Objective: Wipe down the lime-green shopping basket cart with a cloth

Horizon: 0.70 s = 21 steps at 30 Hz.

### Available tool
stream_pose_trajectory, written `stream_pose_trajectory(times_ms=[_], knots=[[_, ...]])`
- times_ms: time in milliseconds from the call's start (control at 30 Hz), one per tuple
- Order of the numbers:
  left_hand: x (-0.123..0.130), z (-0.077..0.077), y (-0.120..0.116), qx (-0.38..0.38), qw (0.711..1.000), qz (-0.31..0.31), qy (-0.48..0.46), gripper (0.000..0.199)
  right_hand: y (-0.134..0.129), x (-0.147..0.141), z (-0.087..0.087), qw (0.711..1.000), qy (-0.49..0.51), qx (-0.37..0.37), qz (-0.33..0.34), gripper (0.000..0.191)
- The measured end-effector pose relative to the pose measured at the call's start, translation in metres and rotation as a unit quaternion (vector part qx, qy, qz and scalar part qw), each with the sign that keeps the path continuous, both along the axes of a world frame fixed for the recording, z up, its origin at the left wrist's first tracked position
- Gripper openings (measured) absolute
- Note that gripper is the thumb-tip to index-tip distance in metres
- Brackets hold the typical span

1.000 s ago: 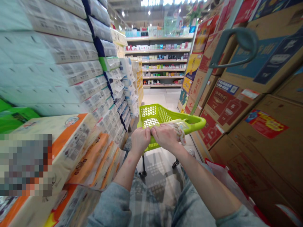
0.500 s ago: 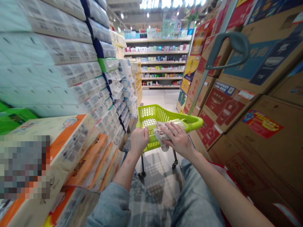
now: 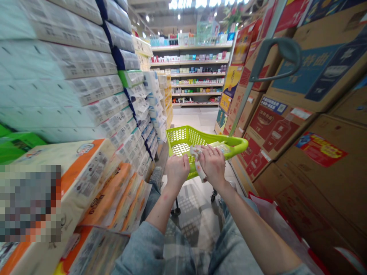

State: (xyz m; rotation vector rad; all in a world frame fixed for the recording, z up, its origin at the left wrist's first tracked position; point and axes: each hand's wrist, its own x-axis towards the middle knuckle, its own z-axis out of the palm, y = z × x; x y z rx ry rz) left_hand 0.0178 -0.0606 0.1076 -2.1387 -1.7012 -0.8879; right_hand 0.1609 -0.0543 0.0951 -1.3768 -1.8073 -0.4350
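We record the left hand (image 3: 177, 168) as a closed fist on the near rim of the green cart (image 3: 235, 150). The right hand (image 3: 212, 162), fingers bent, grips a patterned cloth (image 3: 200, 171) against that rim. Right of the cart, we read "特曲" on a blue-printed carton (image 3: 306, 63); a red-and-yellow sticker (image 3: 321, 149) is illegible. Left of the cart, lettering on orange packs (image 3: 110, 193) is likewise unreadable to us.

Green trolley (image 3: 197, 137) on pale floor (image 3: 197, 118)
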Motion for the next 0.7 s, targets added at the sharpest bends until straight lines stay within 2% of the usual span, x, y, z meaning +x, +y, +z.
stream_pose_trajectory(times_ms=[167,267,500,700], knots=[[0.004,-0.001,-0.005,-0.006,0.999,-0.003,-0.039,0.050,-0.013,0.007,-0.012,0.998,0.008,0.035,0.056,0.026],[0.005,0.000,-0.010,-0.008,0.998,-0.004,-0.055,0.044,-0.021,0.005,-0.013,0.997,0.012,0.032,0.068,0.025],[0.015,0.005,-0.022,-0.015,0.996,-0.018,-0.088,0.029,-0.015,0.003,0.008,0.999,0.012,-0.025,0.030,0.025],[0.034,0.005,-0.031,-0.028,0.988,-0.080,-0.129,0.025,-0.003,0.026,0.011,0.997,0.012,-0.038,0.063,0.029]])
